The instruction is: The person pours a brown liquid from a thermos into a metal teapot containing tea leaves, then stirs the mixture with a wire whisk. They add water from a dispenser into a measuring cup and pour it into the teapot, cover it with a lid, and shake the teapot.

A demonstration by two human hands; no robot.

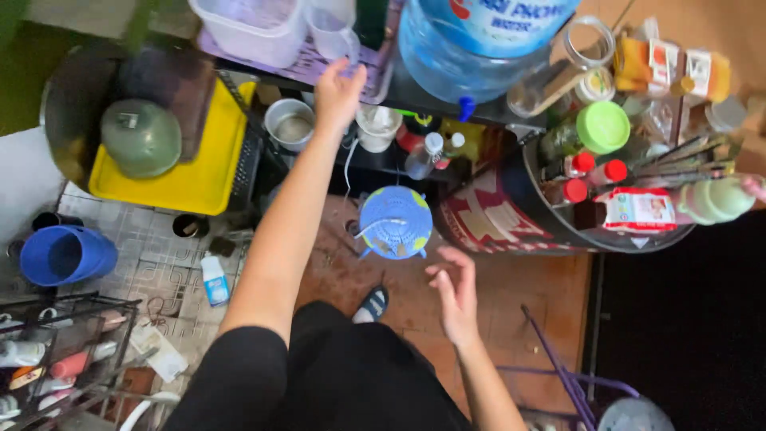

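My left hand (338,92) reaches up to the dark shelf and closes on the lower edge of a clear plastic cup (331,28) standing on a purple mat (311,68). My right hand (455,291) hangs lower, fingers spread, holding nothing, just right of a small round blue fan (395,222) on the floor. A large blue water jug (471,40) stands on the shelf to the right of the cup. A clear plastic box (251,28) sits left of the cup.
A yellow tray (199,172) carries a green round lid. A metal cup (290,124) and white cup (377,128) sit below the shelf. A round tray (558,231) at right holds bottles and jars. A blue bucket (65,254) and wire rack (72,351) stand at left.
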